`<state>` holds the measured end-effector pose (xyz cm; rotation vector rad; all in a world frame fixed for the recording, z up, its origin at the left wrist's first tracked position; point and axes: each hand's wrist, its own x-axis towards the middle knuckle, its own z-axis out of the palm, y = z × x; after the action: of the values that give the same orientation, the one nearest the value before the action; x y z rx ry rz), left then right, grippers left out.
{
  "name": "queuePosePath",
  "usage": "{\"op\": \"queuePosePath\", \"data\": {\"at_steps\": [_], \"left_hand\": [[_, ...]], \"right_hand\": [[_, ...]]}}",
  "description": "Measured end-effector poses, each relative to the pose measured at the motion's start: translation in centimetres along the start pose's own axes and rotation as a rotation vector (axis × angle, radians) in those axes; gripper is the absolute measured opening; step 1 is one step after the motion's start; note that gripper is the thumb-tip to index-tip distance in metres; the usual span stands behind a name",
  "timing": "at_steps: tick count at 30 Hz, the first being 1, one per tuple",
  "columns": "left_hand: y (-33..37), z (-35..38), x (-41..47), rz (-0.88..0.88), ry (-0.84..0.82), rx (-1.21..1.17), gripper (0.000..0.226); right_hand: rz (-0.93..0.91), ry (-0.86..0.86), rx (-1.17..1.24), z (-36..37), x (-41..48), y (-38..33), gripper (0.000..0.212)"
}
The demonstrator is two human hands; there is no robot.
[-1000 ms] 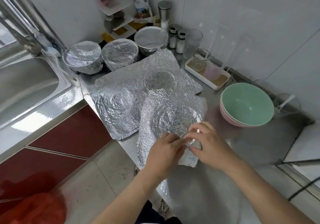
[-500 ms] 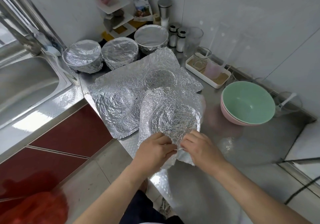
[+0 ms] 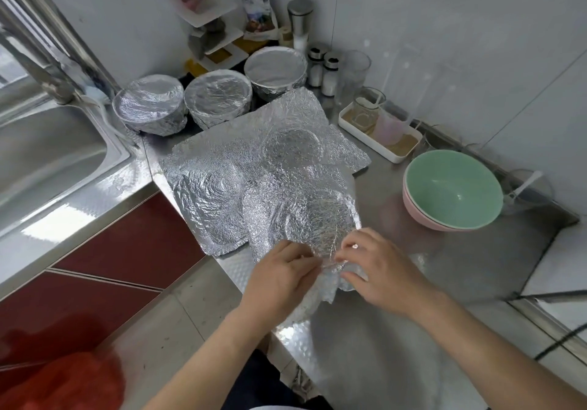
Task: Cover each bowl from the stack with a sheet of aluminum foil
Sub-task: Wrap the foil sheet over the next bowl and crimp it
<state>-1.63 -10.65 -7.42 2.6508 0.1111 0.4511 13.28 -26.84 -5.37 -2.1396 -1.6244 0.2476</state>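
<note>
A crinkled top foil sheet lies on a pile of used foil sheets on the steel counter. My left hand and my right hand both pinch the near edge of the top sheet, which is bunched between them. A green bowl sits nested in a pink bowl at the right, uncovered. Three foil-covered bowls stand at the back: one on the left, one in the middle, one on the right.
A steel sink with a tap is at the left. A white tray with glasses, shakers and a corner rack line the back wall. The counter's front edge runs just under my left hand.
Both hands have worked along the near edge of the top sheet, crumpling it; the right hand slid a little toward me and the foil corner is more bunched.
</note>
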Motion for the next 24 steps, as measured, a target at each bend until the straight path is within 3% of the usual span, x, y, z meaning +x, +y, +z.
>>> {"op": "queuePosePath", "data": {"at_steps": [6, 13, 17, 21, 24], "left_hand": [[-1.4, -0.4, -0.9, 0.013, -0.084, 0.008, 0.031], [-1.8, 0.5, -0.8, 0.104, -0.061, 0.068, 0.025], [-0.3, 1.9, -0.4, 0.072, -0.038, 0.096, 0.023], [1.9, 2.7, 0.5, 0.001, -0.057, 0.065, 0.024], [2.2, 2.1, 0.8, -0.012, -0.008, 0.004, 0.026]], "right_hand": [[-0.049, 0.03, -0.04, 2.7, 0.0, -1.0, 0.009], [-0.132, 0.035, -0.155, 3.5, 0.1, -0.3, 0.016], [-0.196, 0.003, -0.207, 2.7, -0.1, 0.9, 0.018], [-0.132, -0.05, -0.186, 0.9, -0.2, 2.6, 0.02], [-0.006, 0.015, -0.099, -0.4, -0.4, 3.1, 0.012]]}}
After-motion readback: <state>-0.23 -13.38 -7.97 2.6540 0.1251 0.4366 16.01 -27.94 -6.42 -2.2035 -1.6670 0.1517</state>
